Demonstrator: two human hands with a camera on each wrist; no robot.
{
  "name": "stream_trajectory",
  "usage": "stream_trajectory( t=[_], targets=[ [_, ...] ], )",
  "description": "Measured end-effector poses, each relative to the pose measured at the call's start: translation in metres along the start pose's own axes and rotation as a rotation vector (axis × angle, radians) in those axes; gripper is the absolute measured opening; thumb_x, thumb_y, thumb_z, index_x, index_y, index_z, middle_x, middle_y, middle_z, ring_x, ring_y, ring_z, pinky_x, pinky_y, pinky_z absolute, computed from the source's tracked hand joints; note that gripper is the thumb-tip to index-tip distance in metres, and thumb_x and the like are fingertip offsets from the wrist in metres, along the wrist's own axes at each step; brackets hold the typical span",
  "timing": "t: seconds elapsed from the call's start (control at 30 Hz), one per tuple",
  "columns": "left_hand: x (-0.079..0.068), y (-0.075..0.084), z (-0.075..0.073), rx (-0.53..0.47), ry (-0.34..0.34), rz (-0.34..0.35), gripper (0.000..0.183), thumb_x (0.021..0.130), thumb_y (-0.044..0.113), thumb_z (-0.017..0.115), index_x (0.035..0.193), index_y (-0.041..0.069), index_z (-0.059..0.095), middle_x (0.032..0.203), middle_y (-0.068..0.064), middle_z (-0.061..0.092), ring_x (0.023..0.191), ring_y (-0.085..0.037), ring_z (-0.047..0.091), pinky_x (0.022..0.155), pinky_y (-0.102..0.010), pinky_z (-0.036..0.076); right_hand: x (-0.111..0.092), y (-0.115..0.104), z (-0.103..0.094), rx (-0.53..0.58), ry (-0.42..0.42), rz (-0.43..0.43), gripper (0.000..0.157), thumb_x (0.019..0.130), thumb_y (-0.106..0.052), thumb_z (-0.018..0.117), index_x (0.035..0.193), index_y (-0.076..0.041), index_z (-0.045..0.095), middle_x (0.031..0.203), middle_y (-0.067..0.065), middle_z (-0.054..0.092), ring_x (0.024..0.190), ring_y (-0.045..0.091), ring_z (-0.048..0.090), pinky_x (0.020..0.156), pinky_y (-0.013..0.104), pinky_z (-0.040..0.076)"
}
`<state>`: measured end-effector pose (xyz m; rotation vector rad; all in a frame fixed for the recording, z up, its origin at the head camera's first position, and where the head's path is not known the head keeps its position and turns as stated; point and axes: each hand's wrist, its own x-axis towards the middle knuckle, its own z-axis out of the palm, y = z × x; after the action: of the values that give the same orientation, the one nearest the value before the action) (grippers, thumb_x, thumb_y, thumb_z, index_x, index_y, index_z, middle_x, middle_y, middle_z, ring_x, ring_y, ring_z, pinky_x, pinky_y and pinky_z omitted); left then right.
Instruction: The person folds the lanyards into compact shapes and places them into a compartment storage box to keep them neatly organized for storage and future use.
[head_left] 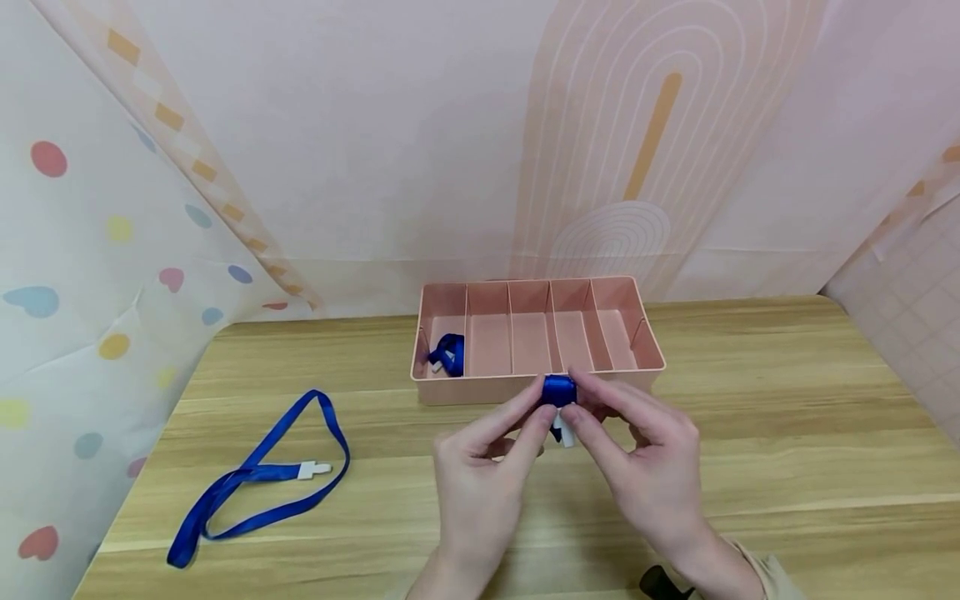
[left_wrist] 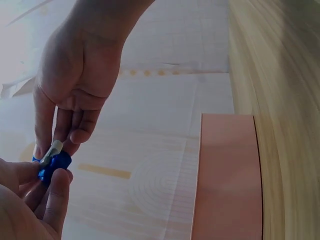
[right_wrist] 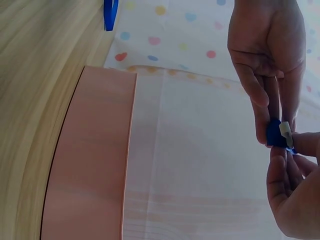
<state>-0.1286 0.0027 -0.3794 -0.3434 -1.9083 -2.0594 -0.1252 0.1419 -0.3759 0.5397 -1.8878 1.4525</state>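
Observation:
Between my two hands is a blue lanyard (head_left: 558, 390), wound into a small bundle with its white plastic clip (head_left: 566, 432) sticking out below. My left hand (head_left: 483, 483) pinches the bundle's left side between thumb and fingers. From the right, my right hand (head_left: 648, 458) pinches the other side. Both wrist views show the bundle held up above the tabletop, just in front of the pink box (head_left: 487, 390). A second blue lanyard (head_left: 262, 446) lies loosely looped on the table at left, its white clip pointing right. Another rolled blue lanyard (head_left: 452, 354) sits in the box's leftmost compartment.
The pink box has several compartments side by side and stands near the back of the wooden table (head_left: 787, 417). Patterned cloth (head_left: 375, 150) hangs behind and at the sides. A dark object (head_left: 662, 582) lies at the front edge by my right wrist.

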Motion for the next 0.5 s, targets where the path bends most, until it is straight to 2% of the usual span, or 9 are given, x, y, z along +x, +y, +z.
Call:
stream_trajectory(
  t=[0.07,0.23,0.4,0.5],
  targets=[
    [-0.0005,-0.0006,0.0001,0.009,-0.008,0.036,0.023,0.083,0.012,0.072,0.105,0.006,0.073,0.097,-0.014,0.075,0.066,0.002,0.066,0.051,-0.021,0.054,-0.0001,0.0006,0.0006,0.012,0.015,-0.022,0.035,0.073,0.015,0.071,0.108,0.007,0.068,0.092,-0.002,0.074,0.076,0.003,0.064,0.071,0.015,0.054],
    [-0.0004,-0.0002,-0.0002,0.017,-0.025,0.048,0.024,0.084,0.014,0.071,0.106,0.004,0.073,0.097,-0.014,0.075,0.066,0.003,0.066,0.051,-0.022,0.055,-0.0006,0.0019,0.0023,0.039,0.048,-0.085,0.033,0.074,0.010,0.073,0.106,0.010,0.068,0.090,0.003,0.076,0.076,0.005,0.068,0.072,0.015,0.055],
    [-0.0001,-0.0013,0.0000,0.027,-0.035,0.078,0.023,0.086,0.013,0.069,0.107,0.004,0.072,0.098,-0.015,0.074,0.066,0.003,0.066,0.051,-0.022,0.055,-0.0010,0.0031,0.0034,-0.003,0.059,-0.137,0.025,0.077,0.002,0.074,0.101,0.009,0.070,0.089,0.008,0.076,0.075,0.009,0.068,0.072,0.015,0.055],
    [0.0001,-0.0017,0.0000,0.053,-0.038,0.100,0.022,0.087,0.012,0.068,0.108,0.005,0.072,0.098,-0.014,0.074,0.068,0.005,0.065,0.051,-0.021,0.055,-0.0007,0.0039,0.0040,-0.028,0.045,-0.161,0.026,0.078,0.001,0.073,0.103,0.008,0.070,0.089,0.011,0.076,0.078,0.008,0.068,0.074,0.015,0.055]
  ],
)
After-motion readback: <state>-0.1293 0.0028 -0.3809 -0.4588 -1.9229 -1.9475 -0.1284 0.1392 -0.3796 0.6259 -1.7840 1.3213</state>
